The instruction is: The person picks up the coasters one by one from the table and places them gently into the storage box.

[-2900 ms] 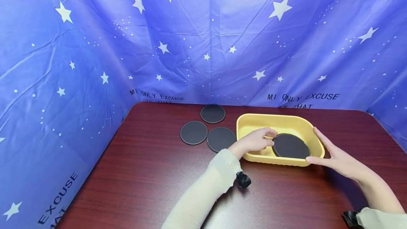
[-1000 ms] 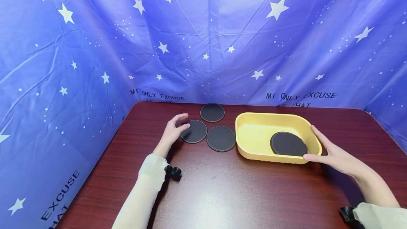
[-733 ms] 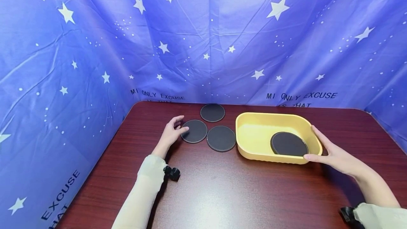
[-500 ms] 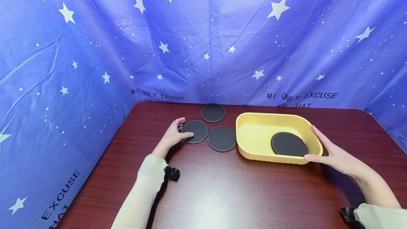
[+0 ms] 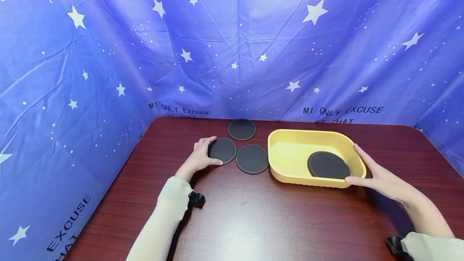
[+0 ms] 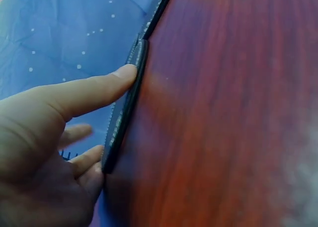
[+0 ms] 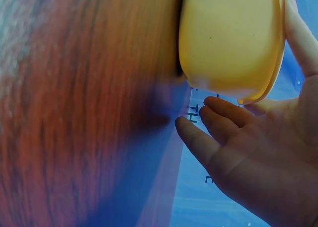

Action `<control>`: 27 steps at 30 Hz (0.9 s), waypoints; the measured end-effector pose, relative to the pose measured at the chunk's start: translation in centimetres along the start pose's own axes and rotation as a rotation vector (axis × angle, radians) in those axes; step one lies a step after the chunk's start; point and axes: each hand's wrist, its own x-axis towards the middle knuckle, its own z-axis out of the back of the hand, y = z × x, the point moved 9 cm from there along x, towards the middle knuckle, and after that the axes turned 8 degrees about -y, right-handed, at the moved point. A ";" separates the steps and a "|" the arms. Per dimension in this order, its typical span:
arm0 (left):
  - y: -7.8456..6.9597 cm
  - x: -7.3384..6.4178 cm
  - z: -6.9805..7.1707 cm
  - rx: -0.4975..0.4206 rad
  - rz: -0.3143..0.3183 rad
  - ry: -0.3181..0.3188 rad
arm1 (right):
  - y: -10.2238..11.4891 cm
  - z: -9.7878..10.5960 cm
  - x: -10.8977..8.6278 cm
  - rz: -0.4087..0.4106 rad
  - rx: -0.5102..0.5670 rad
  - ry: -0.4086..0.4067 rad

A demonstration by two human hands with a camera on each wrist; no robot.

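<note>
Fingers of the right hand (image 5: 384, 182) are gripping the yellow bin (image 5: 301, 179) at its right end, where a black disc (image 5: 329, 164) is lying inside. A second disc (image 5: 252, 159) is resting by the bin's left wall. The left hand (image 5: 198, 157) is grasping a third disc (image 5: 224, 150) by its rim, toward the desk's (image 5: 290, 228) far-left corner. A fourth disc (image 5: 242, 129) is lying near the far edge.
</note>
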 end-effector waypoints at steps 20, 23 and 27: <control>-0.2 -0.2 3.6 -0.172 0.138 -0.188 | 0.1 0.2 0.0 0.013 -0.008 -0.001; 0.6 -0.3 3.6 -0.346 0.201 -0.191 | 0.1 0.2 0.0 0.012 -0.007 0.002; 1.3 -0.6 3.5 -0.545 0.260 -0.183 | 0.0 0.0 0.0 0.009 -0.002 0.007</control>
